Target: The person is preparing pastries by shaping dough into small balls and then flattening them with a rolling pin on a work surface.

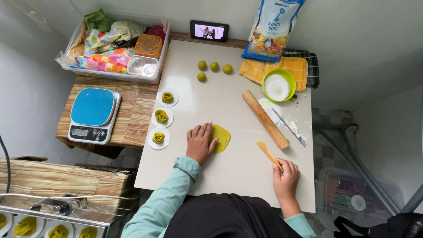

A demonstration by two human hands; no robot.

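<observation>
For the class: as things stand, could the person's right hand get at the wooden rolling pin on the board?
Probably yes. The rolling pin lies bare on the board just ahead of the right hand, with nothing between them. But that hand is holding an orange spatula, so it would likely have to put that down first.

The left hand (pixel 200 143) lies flat, palm down, fingers spread forward; the right hand (pixel 285 176) is curled closed, knuckles up.
</observation>
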